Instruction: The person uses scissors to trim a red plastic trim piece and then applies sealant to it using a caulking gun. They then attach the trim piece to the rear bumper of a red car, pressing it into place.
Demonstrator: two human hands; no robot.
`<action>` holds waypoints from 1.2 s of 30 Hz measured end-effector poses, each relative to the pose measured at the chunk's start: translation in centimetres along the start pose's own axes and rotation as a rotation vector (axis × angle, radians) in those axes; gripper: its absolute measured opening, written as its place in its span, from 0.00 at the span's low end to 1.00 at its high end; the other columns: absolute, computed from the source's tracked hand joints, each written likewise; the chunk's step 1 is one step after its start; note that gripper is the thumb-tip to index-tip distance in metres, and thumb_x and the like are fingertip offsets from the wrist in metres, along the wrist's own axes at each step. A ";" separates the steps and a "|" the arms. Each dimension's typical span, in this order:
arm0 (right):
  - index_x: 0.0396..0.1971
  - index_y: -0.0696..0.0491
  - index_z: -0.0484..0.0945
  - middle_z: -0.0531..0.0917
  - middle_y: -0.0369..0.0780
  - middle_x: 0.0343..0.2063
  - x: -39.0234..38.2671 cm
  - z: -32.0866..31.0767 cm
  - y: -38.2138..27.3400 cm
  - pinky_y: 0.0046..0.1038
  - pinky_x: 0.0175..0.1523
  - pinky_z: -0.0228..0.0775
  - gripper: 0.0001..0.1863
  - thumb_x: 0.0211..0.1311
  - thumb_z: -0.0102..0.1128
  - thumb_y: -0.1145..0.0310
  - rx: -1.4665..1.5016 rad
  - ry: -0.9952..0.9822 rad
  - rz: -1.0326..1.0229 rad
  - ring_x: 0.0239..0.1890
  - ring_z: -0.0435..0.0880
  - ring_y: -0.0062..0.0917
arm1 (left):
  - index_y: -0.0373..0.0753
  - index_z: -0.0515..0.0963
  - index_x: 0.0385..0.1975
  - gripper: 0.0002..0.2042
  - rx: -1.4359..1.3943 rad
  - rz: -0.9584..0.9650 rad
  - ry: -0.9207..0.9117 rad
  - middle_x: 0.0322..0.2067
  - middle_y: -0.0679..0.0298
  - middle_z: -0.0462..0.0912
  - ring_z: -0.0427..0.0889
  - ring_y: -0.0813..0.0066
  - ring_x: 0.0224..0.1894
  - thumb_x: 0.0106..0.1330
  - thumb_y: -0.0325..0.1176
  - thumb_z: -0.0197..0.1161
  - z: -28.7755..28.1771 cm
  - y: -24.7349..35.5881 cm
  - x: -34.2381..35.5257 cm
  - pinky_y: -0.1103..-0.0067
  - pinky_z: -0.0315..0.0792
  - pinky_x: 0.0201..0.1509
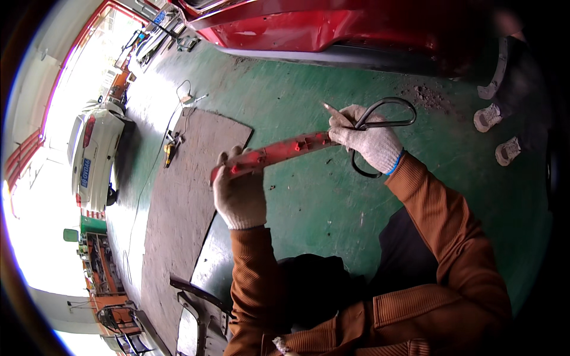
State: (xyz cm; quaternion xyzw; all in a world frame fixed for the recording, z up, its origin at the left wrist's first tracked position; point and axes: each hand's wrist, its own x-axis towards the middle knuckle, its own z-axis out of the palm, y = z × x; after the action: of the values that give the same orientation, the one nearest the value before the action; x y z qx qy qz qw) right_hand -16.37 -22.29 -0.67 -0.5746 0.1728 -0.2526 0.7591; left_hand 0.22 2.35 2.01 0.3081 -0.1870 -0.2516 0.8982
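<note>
Strip (pixel 279 153) runs from left grip (pixel 240 196), closed round one end, to right grip (pixel 373 139), clasping it and scissors (pixel 389 124), for steadiness, I'd guess.

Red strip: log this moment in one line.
left hand: holds red strip; right hand: holds scissors, at strip's right end; nearby: red car, white car

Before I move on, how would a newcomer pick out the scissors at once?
From the red car at the top, come down the green floor to the gloved right hand. It holds the scissors, beside one end of the red strip. Unlike that long strip, they have two large, dark looped handles.
</note>
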 end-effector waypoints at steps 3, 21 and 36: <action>0.39 0.55 0.84 0.85 0.32 0.31 0.1 -1.2 -0.4 0.24 0.42 0.78 0.08 0.65 0.75 0.72 -0.006 -0.061 -0.013 0.34 0.82 0.16 | 0.35 0.71 0.66 0.26 0.558 0.200 0.438 0.63 0.49 0.78 0.77 0.55 0.65 0.72 0.39 0.68 -0.9 2.0 0.1 0.59 0.68 0.72; 0.46 0.57 0.83 0.85 0.35 0.32 -0.2 -2.3 -0.2 0.26 0.43 0.81 0.12 0.75 0.66 0.63 -0.218 -0.023 -0.290 0.33 0.83 0.18 | 0.30 0.76 0.50 0.18 0.852 -0.515 -0.146 0.33 0.57 0.85 0.86 0.68 0.34 0.76 0.42 0.67 4.1 -4.1 -1.8 0.70 0.82 0.47; 0.39 0.53 0.86 0.85 0.41 0.27 -3.2 0.2 -2.1 0.34 0.40 0.77 0.09 0.73 0.65 0.63 -0.618 -0.136 -0.507 0.31 0.85 0.32 | 0.32 0.66 0.69 0.30 0.614 -0.643 -0.142 0.33 0.54 0.82 0.83 0.63 0.32 0.85 0.55 0.41 6.8 -3.7 -5.0 0.64 0.83 0.46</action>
State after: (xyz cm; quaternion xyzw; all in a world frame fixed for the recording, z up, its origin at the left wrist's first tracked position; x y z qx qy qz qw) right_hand -19.26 -20.75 1.29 -0.8155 0.0427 -0.3292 0.4741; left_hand -8.36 -0.50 3.74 0.5848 -0.2090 -0.4714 0.6262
